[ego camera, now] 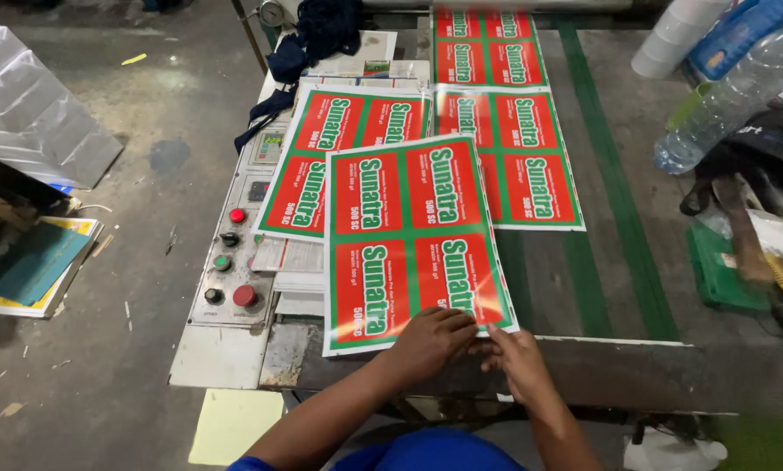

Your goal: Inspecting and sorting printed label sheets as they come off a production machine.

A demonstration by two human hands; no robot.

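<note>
A glossy printed sheet (409, 235) with red label panels and green borders lies tilted on the machine table (618, 349), its near edge at the front. My left hand (431, 340) rests fingers-down on the sheet's near right corner. Just to its right, my right hand (515, 356) pinches the same corner edge between the fingertips. Three more sheets of the same print lie behind: one to the left (335, 131), one to the right (518, 157) and one farther back (487, 44).
A control panel (234, 253) with red and green round buttons sits left of the sheets. A plastic bottle (731, 87), a roll of white cups (670, 39) and tools (745, 235) crowd the right side. Dark cloth (317, 39) lies at the back. Stacked paper (34, 266) lies on the floor at left.
</note>
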